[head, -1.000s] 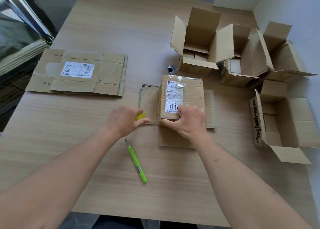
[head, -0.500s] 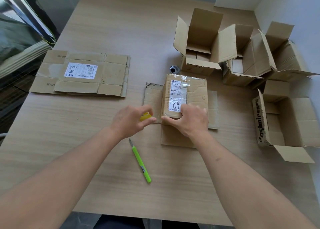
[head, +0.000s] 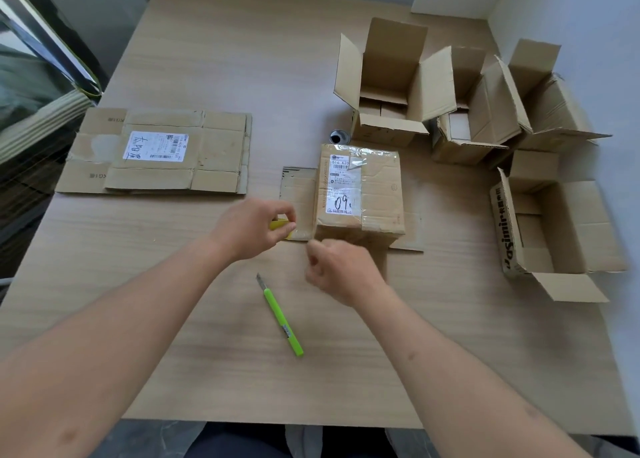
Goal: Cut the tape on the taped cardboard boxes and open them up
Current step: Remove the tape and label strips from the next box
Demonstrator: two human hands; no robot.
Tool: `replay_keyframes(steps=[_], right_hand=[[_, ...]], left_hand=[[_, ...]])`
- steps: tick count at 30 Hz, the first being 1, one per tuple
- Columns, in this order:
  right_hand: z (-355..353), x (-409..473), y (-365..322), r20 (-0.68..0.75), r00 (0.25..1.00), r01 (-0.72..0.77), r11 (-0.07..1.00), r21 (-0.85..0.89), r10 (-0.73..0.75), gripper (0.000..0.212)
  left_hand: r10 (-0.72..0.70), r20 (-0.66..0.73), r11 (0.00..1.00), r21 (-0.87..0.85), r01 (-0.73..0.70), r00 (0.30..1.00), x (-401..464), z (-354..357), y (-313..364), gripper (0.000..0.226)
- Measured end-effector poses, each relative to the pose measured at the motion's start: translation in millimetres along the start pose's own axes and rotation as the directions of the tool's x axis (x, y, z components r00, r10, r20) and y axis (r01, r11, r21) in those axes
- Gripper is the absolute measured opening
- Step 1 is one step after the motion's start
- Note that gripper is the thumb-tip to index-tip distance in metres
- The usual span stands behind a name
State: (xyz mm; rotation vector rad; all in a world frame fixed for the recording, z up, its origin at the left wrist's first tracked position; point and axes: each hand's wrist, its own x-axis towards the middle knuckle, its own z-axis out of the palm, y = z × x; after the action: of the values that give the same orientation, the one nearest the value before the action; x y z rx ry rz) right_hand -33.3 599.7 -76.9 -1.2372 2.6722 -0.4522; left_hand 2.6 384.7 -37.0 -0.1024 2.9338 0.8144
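The taped box [head: 360,193] is being left on flattened cardboard [head: 298,194] just beyond the green knife [head: 281,315] on the desk [head: 242,59], while something yellow [head: 279,224] is being pinched by the left hand [head: 254,231], and the right hand [head: 341,272] is being held with fingers curled at the box's near corner, seemingly for picking at tape.

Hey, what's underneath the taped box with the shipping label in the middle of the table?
The taped box sits on a flattened cardboard sheet that sticks out to its left, right and near side. The part of the sheet directly under the box is covered, so anything else there cannot be seen.
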Motion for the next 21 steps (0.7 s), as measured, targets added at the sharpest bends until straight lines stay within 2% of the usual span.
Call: replay_keyframes(steps=[2, 4, 8, 10, 15, 19, 21], right_hand=[[17.4, -4.2, -11.7, 0.309, 0.949, -0.084, 0.995, 0.054, 0.064, 0.020], [33.4, -8.1, -21.5, 0.425, 0.899, -0.163, 0.983, 0.090, 0.110, 0.027], [54.3, -20.0, -37.7, 0.463, 0.864, -0.282, 0.952, 0.116, 0.199, 0.056], [58.1, -23.2, -44.3, 0.479, 0.849, -0.299, 0.950, 0.089, 0.222, 0.060], [55.2, -26.0, -53.2, 0.507, 0.835, -0.280, 0.959, 0.054, 0.215, 0.030], [42.1, -37.6, -42.5, 0.511, 0.793, -0.397, 0.918, 0.021, 0.331, 0.025], [35.5, -47.4, -32.2, 0.487, 0.792, -0.452, 0.890, 0.064, 0.368, 0.020]], left_hand=[[0.003, 0.012, 1.000, 0.000, -0.003, 1.000, 0.2, 0.4, -1.7, 0.009], [0.007, 0.010, 1.000, -0.005, -0.007, 1.000, -0.3, 1.1, -4.3, 0.009], [0.017, 0.011, 1.000, -0.006, -0.017, 1.000, -3.3, 1.2, -9.2, 0.008], [0.016, 0.014, 1.000, -0.003, -0.016, 1.000, -5.1, 0.1, -10.1, 0.008], [0.010, 0.014, 1.000, -0.007, -0.010, 1.000, -6.8, -2.4, -9.4, 0.008], [-0.012, 0.029, 1.000, -0.027, 0.013, 1.000, -4.4, -6.3, -5.7, 0.007], [-0.034, 0.039, 0.998, -0.055, 0.036, 0.999, -2.8, -7.2, -4.9, 0.006]])
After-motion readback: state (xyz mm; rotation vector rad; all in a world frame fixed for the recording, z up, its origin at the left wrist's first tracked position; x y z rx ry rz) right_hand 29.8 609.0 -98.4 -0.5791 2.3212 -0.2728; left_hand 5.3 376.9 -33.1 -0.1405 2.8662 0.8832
